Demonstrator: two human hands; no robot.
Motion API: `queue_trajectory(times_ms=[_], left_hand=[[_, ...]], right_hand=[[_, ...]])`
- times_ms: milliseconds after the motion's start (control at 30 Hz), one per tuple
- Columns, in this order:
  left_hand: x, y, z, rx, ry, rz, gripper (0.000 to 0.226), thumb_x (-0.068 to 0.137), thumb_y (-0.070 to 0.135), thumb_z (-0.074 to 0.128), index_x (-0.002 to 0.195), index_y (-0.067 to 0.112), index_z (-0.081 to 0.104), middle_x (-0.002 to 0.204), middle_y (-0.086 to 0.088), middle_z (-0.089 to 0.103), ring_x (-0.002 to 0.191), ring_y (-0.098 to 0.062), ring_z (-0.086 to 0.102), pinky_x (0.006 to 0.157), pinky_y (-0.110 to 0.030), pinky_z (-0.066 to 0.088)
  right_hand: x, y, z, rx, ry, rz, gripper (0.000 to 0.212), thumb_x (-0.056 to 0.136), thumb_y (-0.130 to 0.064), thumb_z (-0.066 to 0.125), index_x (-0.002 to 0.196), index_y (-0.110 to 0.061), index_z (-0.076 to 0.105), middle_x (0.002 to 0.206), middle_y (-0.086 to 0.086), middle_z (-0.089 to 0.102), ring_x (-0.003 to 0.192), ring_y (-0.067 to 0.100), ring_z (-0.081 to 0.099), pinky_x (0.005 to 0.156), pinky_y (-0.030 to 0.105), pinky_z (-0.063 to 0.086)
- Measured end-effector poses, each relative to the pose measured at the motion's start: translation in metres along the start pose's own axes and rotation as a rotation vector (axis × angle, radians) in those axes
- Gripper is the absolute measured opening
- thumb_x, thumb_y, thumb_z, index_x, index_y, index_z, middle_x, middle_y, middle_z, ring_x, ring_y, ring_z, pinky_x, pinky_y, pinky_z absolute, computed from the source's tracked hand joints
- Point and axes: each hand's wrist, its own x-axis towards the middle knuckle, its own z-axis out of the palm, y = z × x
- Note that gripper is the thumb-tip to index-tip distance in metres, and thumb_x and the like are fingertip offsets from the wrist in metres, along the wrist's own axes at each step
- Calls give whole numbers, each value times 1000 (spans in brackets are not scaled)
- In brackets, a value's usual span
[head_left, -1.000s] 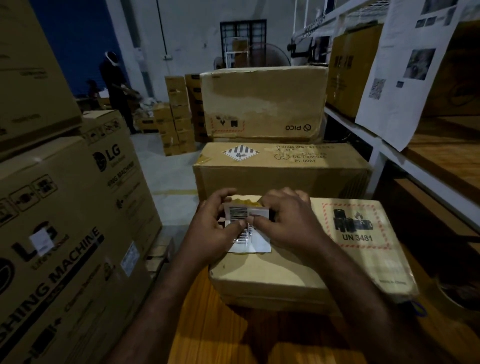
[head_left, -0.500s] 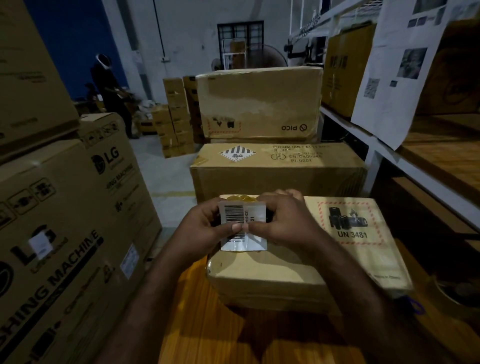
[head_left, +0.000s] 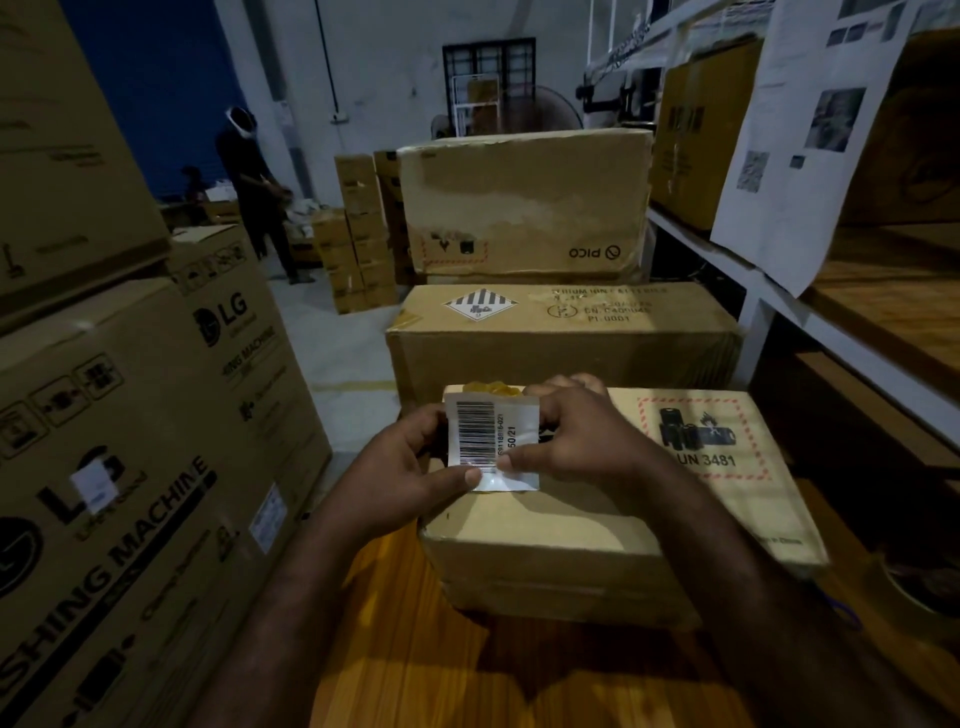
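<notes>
A white barcode label (head_left: 488, 441) is held upright just above the near left part of a brown carton (head_left: 587, 514) that carries a red-framed UN 3481 battery mark. My left hand (head_left: 405, 467) pinches the label's lower left edge with thumb and fingers. My right hand (head_left: 576, 441) pinches its right side, thumb on the front and fingers behind. The carton lies on a wooden table (head_left: 415, 649).
Large LG washing machine boxes (head_left: 130, 467) stand close on the left. Two bigger cartons (head_left: 561, 332) are stacked beyond the near one. A shelf rack (head_left: 831, 312) with a hanging paper sheet runs along the right. A person (head_left: 254, 192) stands far back left.
Both hands have lifted the label off the carton top and tilted it upright toward the camera; earlier it lay lower, near the box surface.
</notes>
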Motion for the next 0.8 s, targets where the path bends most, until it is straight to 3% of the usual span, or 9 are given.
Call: queue_trajectory(times_ms=[100,267,400,533,667,800], left_hand=[[1,5,-4,62,-9,-30,52,80,16,79,123,36,56,121,12,66,113,-6,63,96,-40,55],[3,18,1,174,28,-64,54,81,13,77,126,35,56,121,14,66,111,-7,61,93,-35,56],[3,26,8,223,61,-53,54,82,13,76,127,34,55,119,15,64,103,-2,58,80,-20,51],[1,31,11,224,57,-68,50,83,17,74,127,31,55,121,11,65,110,-8,61,90,-33,56],[-2,30,13,217,99,-82,46,86,15,71,127,30,55,122,10,65,112,-10,62,92,-36,56],[-3,29,17,179,130,-86,39,89,14,69,123,28,58,119,8,67,111,-11,63,93,-38,57]], right_hand=[[0,1,-1,31,-17,17,20,79,-41,76,95,-28,75,92,-18,59,92,-2,34,96,30,22],[1,3,-1,49,-17,90,27,75,-46,78,90,-24,77,94,-8,60,108,14,36,90,33,30],[3,5,3,106,15,162,23,67,-46,80,80,-27,73,91,-10,53,110,18,36,88,38,40],[4,5,3,115,-9,172,25,66,-42,80,85,-27,74,93,-11,50,113,20,35,90,40,41],[5,8,1,160,-51,175,23,67,-38,81,86,-28,75,96,-14,50,117,22,32,96,43,39],[9,13,1,243,-94,209,29,57,-44,84,79,-28,74,99,-9,53,117,25,44,91,49,52]])
